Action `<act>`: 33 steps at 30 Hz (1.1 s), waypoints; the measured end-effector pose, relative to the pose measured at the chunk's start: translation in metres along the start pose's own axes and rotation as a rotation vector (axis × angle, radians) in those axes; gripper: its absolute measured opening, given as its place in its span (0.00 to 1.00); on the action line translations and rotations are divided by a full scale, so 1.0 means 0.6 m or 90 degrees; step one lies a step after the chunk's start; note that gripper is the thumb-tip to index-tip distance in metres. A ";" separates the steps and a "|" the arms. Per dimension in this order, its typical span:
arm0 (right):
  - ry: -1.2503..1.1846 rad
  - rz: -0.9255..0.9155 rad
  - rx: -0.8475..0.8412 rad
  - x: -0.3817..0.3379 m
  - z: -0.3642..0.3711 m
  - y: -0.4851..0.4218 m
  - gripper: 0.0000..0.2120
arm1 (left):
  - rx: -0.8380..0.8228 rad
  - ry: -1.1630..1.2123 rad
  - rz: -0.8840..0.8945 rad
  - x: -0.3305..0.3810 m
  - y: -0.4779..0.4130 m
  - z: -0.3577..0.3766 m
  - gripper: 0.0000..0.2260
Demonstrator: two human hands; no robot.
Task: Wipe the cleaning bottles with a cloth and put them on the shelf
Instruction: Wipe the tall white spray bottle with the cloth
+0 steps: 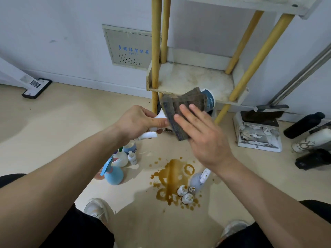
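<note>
Knees (pixel 77 228) spread low, left hand (pixel 138 122) grips spray bottle (pixel 209 101) by its trigger neck, sideways mid-air before lower shelf (pixel 188 81), presumably so right hand (pixel 200 129), fingers straight, presses grey cloth (pixel 179 108) flat on its body; other bottles (pixel 113 173) wait on floor (pixel 53 113).

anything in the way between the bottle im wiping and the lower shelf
Nothing visible does. The spray bottle, gripped by the left hand and covered by the cloth under the right hand, points at the lower shelf board, bare between its two front posts.
</note>
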State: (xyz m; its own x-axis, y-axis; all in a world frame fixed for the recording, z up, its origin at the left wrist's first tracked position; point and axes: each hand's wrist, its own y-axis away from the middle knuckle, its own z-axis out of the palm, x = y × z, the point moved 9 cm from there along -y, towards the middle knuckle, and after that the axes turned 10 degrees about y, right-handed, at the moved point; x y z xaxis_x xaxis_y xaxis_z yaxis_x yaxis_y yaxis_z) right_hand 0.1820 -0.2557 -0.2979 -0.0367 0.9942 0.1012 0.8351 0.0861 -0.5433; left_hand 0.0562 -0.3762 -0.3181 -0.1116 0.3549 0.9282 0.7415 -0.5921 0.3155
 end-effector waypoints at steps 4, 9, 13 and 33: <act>-0.001 0.115 0.006 0.079 -0.001 0.004 0.27 | -0.020 0.038 -0.017 0.002 0.003 -0.003 0.16; -0.017 0.183 0.015 0.108 -0.011 0.007 0.28 | -0.048 0.019 -0.033 0.003 0.008 0.010 0.17; 0.026 0.240 0.001 0.090 -0.017 0.003 0.27 | -0.021 -0.032 -0.008 0.007 0.004 0.006 0.15; -0.100 0.077 -0.138 0.004 0.028 -0.016 0.22 | 0.089 -0.658 0.386 0.046 0.020 0.048 0.17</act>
State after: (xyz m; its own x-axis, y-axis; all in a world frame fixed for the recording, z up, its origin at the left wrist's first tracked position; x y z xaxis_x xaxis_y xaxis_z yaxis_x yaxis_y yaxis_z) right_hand 0.1648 -0.2529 -0.3063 -0.0009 0.9956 -0.0933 0.9356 -0.0321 -0.3515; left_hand 0.0811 -0.3524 -0.2947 0.8144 0.4958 0.3014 0.5624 -0.8024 -0.1996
